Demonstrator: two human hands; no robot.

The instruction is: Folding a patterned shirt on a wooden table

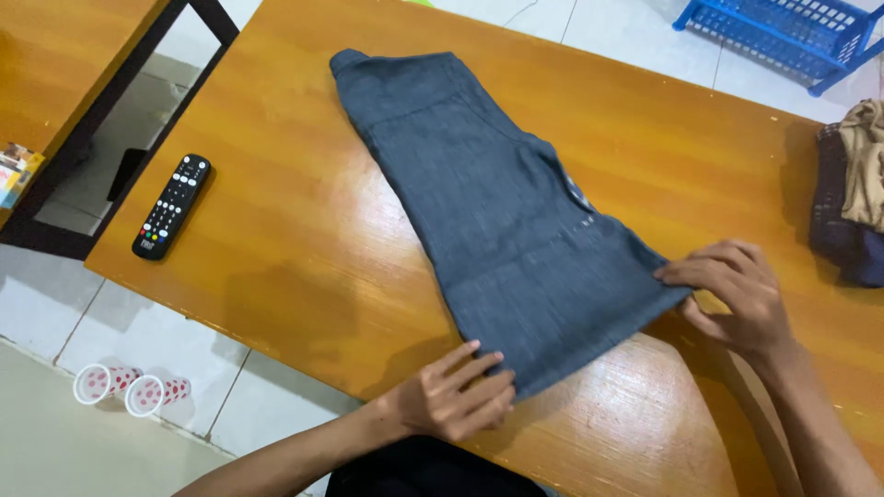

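Careful: the folded denim shorts (502, 221) stretch away from your hands on the desk (295, 239). Your left hand (451, 396) lies flat, fingers spread, on the near hem corner; your right hand (737, 294) pinches the other. Pull unevenly and I'd expect the fold to skew or slide.
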